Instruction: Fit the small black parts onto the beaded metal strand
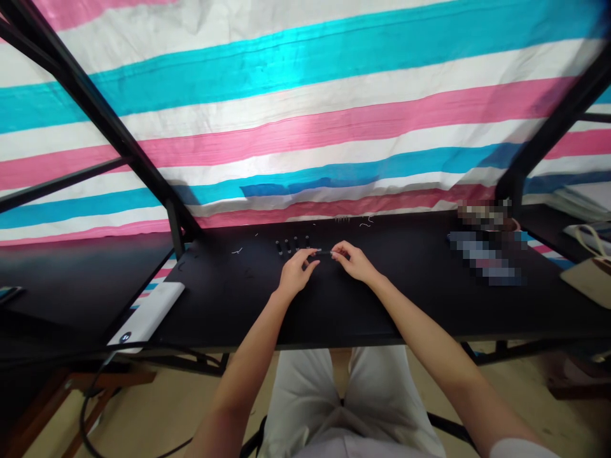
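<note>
Both my hands meet over the middle of a black table (382, 305). My left hand (296, 270) and my right hand (352, 259) each pinch one end of a small dark rod-like piece (323, 253) held between them, just above the tabletop. Right behind the hands, several small black upright pieces (292, 245) stand in a short row on the table. A few tiny white scraps (365, 222) lie farther back.
A white power bank (150, 312) with a black cable lies at the table's left front corner. A blurred-out patch (487, 245) sits at the right. Black frame bars (100, 114) rise on both sides before a striped pink, blue and white tarp (305, 127). A beige bag (589, 273) lies far right.
</note>
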`<state>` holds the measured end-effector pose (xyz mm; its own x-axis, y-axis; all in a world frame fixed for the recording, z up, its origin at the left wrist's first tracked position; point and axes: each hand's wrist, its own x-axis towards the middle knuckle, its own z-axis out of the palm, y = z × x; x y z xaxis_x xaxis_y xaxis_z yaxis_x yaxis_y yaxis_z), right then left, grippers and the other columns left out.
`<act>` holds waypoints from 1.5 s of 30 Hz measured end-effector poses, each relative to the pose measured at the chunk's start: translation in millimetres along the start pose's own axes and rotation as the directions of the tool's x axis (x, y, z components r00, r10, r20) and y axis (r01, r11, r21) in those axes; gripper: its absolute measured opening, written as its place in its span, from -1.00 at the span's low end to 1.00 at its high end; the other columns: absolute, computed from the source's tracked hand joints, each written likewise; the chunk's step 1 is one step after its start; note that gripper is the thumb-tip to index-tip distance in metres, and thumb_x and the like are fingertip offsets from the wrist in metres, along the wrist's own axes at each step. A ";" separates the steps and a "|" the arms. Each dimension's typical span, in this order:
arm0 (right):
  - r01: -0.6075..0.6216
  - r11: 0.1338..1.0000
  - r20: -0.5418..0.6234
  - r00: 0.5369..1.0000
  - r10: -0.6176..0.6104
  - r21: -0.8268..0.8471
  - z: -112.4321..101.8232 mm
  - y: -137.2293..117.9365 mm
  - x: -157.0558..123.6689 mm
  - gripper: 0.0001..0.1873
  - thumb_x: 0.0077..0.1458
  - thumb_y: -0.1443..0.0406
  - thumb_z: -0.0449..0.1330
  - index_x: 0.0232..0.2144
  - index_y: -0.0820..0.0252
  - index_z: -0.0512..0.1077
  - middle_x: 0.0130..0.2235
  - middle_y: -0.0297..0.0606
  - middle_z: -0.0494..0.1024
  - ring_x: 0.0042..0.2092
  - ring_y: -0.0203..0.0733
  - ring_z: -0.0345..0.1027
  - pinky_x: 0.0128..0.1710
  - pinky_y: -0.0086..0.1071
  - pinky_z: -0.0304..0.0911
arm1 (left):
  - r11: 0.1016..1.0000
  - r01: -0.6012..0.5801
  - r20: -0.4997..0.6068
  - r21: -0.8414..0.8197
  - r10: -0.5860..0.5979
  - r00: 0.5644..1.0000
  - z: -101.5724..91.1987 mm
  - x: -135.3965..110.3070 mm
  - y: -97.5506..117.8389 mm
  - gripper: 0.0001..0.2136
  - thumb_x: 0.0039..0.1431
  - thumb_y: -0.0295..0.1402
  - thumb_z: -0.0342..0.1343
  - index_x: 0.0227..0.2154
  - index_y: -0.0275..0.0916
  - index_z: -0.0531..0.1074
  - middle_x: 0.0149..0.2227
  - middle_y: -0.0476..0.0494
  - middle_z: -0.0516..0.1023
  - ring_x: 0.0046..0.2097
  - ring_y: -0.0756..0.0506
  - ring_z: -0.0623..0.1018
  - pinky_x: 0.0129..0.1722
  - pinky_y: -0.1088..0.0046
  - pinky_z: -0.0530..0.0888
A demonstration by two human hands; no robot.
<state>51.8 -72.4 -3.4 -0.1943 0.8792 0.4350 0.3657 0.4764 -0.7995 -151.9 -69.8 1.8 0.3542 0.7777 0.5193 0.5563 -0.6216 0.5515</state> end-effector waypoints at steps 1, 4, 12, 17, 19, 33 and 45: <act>-0.001 1.000 0.010 1.000 0.001 0.020 0.5 -0.5 -0.3 -0.87 0.08 0.25 0.05 -0.31 0.15 0.31 -0.37 -0.30 0.47 -0.33 -0.27 0.35 -0.25 -0.33 0.25 | 1.000 -0.001 -0.014 -0.014 0.000 1.000 0.5 0.3 -0.2 -0.76 0.12 -0.32 0.05 -0.13 -0.19 0.38 -0.23 -0.08 0.48 -0.44 0.07 0.43 -0.30 0.50 0.42; -0.002 0.998 0.032 0.999 0.000 0.062 1.3 -0.6 -0.9 -0.87 0.09 0.26 0.03 -0.29 0.16 0.29 -0.39 -0.31 0.47 -0.36 -0.28 0.35 -0.28 -0.35 0.25 | 1.000 0.003 -0.047 -0.031 -0.005 0.999 1.0 0.7 0.2 -0.82 0.13 -0.32 0.04 -0.22 -0.22 0.41 -0.28 -0.07 0.49 -0.45 0.08 0.41 -0.37 0.54 0.40; 0.024 1.000 0.038 0.999 -0.024 -0.003 2.1 0.2 -1.9 -0.82 0.09 0.21 0.06 -0.25 0.16 0.32 -0.38 -0.32 0.43 -0.37 -0.29 0.32 -0.29 -0.35 0.25 | 0.999 0.000 -0.066 -0.047 -0.003 0.998 0.4 -0.4 1.5 -0.83 0.15 -0.32 0.01 -0.25 -0.24 0.41 -0.31 -0.07 0.47 -0.46 0.08 0.39 -0.41 0.57 0.38; 0.114 0.989 0.090 0.990 -0.106 -0.093 0.0 -1.3 -1.8 -0.79 0.12 0.22 0.05 -0.21 0.13 0.37 -0.33 -0.27 0.45 -0.34 -0.26 0.32 -0.26 -0.34 0.26 | 0.999 -0.014 -0.056 -0.046 0.012 0.998 0.1 -1.5 3.9 -0.82 0.15 -0.30 0.00 -0.25 -0.24 0.40 -0.31 -0.09 0.48 -0.47 0.08 0.40 -0.42 0.56 0.38; 0.173 0.975 0.106 0.982 -0.159 -0.137 -2.8 -3.5 -1.4 -0.80 0.13 0.22 0.04 -0.23 0.13 0.39 -0.30 -0.23 0.44 -0.30 -0.23 0.32 -0.24 -0.33 0.25 | 0.999 -0.023 -0.061 -0.046 0.021 0.998 0.2 -1.9 5.7 -0.82 0.16 -0.30 0.00 -0.25 -0.24 0.40 -0.32 -0.08 0.47 -0.47 0.08 0.40 -0.43 0.56 0.38; 0.250 0.911 0.178 0.963 -0.200 -0.329 -10.5 -4.1 -1.6 -0.78 0.16 0.25 0.00 -0.23 0.12 0.42 -0.29 -0.21 0.40 -0.28 -0.23 0.32 -0.24 -0.36 0.24 | 0.999 -0.042 -0.045 -0.026 0.041 0.998 2.7 -3.1 9.0 -0.83 0.15 -0.30 -0.01 -0.26 -0.24 0.38 -0.33 -0.07 0.46 -0.48 0.08 0.39 -0.43 0.56 0.37; 0.233 0.889 0.192 0.967 -0.168 -0.395 -6.2 -5.4 -3.1 -0.77 0.15 0.20 0.03 -0.20 0.11 0.41 -0.34 -0.26 0.41 -0.37 -0.26 0.30 -0.32 -0.40 0.21 | 0.998 -0.032 -0.084 -0.061 0.027 0.996 3.0 -2.9 7.6 -0.84 0.15 -0.31 0.00 -0.29 -0.25 0.39 -0.37 -0.07 0.45 -0.48 0.08 0.39 -0.43 0.57 0.38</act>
<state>56.1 -77.8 2.1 -0.4239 0.7705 0.4760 0.6394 0.6268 -0.4453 -146.4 -76.5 2.5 0.3043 0.7502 0.5870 0.4975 -0.6507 0.5737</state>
